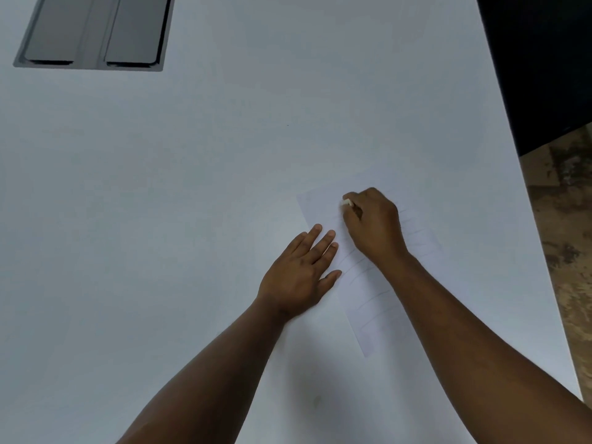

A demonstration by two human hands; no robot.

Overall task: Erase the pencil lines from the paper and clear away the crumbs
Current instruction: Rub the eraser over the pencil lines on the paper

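- R hand (373, 224): fingers curled, pinched a small white eraser (346, 203) w/ its tip down on the paper's far end.
- L hand (301, 274): fingers straight, slightly spread, lay flat on the paper's left edge.
- Paper (368, 302) lay on the bench (192, 203), long axis running near-to-far, tilted left at the far end; faint pencil lines (373, 296) ran across it.
- Grey recessed panel (93, 32) sat far-left, well apart.
- Bench's right edge was near the paper; floor (563, 235) beyond; open bench to the left.

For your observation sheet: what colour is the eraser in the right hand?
White, seen in the head view: the eraser pokes out of the right hand.
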